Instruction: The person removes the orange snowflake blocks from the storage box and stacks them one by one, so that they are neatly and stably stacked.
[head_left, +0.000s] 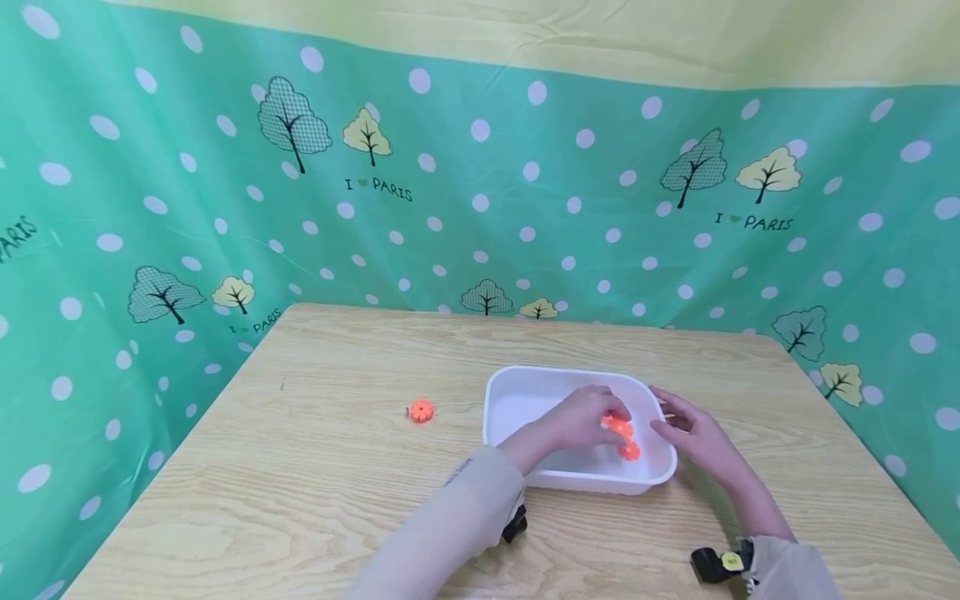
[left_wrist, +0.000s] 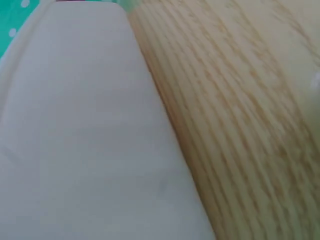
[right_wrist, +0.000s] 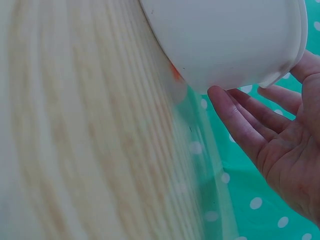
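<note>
A white plastic basin [head_left: 555, 479] stands on the wooden table. My left hand [head_left: 588, 417] reaches over its near side, fingers and thumb bent around an orange flower-shaped piece [head_left: 621, 427] inside. Just below that lies another orange scalloped piece [head_left: 630, 451], close to the thumb. My right hand [head_left: 693, 429] holds the basin's right end, thumb at the rim and fingers along the outside wall; the right wrist view shows its fingertips [right_wrist: 216, 92] against the wall. In the left wrist view the basin's outer wall [left_wrist: 90, 125] fills the left half, and the left hand is hidden.
A single orange flower-shaped piece [head_left: 422, 410] with a small dark bit at its edge lies on the table [head_left: 300, 467], left of the basin. Behind the table hangs a green dotted cloth [head_left: 480, 167] printed with trees.
</note>
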